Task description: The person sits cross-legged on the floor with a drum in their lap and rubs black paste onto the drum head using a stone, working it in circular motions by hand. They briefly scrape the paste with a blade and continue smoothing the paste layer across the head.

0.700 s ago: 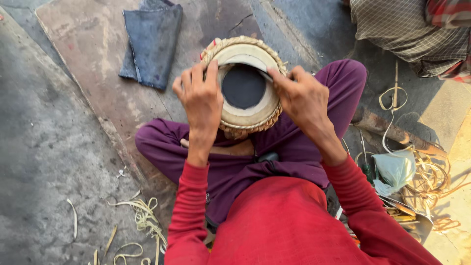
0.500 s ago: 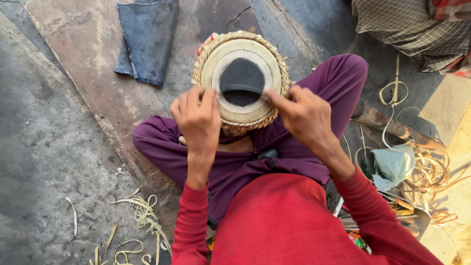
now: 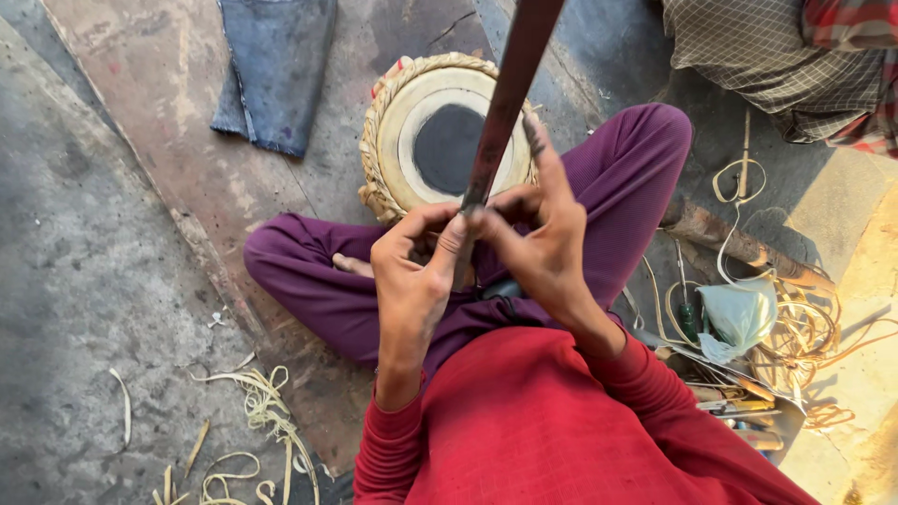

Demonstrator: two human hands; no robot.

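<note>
Both hands have come off the drum (image 3: 447, 140) and now meet in front of the chest, pinched around a long dark strap (image 3: 500, 108) that rises from the fingertips up past the top of the view — a half second ago the palms were cupping the drum's rim instead. The left hand (image 3: 412, 271) clenches the strap's lower end between thumb and forefinger; the right hand (image 3: 543, 238) grips it just beside those fingertips, its forefinger lifted and pointing up along the strap. The drum sits untouched beyond the fingers, resting between the crossed legs in purple trousers, its pale skin and black centre spot facing up. So the work has shifted from handling the drum body to handling the strap, it seems. Left of the fingers and farther out lies a folded piece of blue cloth (image 3: 276, 70); pale strips (image 3: 253, 411) litter the ground below the left elbow.
</note>
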